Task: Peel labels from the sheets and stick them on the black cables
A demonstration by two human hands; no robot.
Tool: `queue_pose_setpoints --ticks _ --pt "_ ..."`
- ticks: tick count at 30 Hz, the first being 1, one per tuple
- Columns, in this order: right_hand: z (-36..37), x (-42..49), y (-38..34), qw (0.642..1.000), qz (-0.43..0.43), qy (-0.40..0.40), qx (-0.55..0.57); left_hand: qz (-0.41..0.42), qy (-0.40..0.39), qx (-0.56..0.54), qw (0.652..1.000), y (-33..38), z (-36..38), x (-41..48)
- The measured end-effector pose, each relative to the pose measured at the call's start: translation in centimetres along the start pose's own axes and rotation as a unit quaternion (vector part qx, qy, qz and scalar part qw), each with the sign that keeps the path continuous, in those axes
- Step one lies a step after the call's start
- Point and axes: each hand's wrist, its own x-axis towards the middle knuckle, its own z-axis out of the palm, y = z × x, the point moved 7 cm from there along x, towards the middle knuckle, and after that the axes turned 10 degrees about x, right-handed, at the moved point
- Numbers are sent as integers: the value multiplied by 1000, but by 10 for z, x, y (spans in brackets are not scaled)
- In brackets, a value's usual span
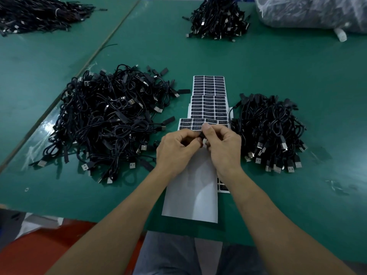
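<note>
- Fingers (206,129) of left hand (176,149) and right hand (223,145) pinch one black cable (201,135) over label sheets (190,108).
- Likely light, limp; labels (208,90) flimsy, best held by edges.

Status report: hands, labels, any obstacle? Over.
Left hand and right hand pinch one small black piece above the label sheets. Label or cable part, cannot tell. Left cable pile and right cable pile lie aside; nothing blocks the hands.
</note>
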Motion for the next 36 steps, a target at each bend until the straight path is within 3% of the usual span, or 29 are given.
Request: queue_pose_setpoints --ticks 8,12,19,26,28,31,36 --pt "1 1 -2 1000 -8 -11 -3 47 -27 86 995 11 2 2" --pt "3 -2 -12 996 -25 -8 -88 92 6 113 989 19 -8 8" --pt "30 -7 -35 961 -108 -113 -228 78 89 -134 984 46 -41 20" --pt "17 -6 -57 971 -126 -101 -176 27 127 -291 948 52 -59 24" --pt "7 -3 -70 966 -145 -91 -193 -12 145 -269 952 40 -64 26" --pt "-17 4 -96 951 -193 -14 -240 -62 172 -201 962 21 -73 28" --pt "-52 19 -123 908 -199 86 -358 -55 167 93 980 -1 -86 26"
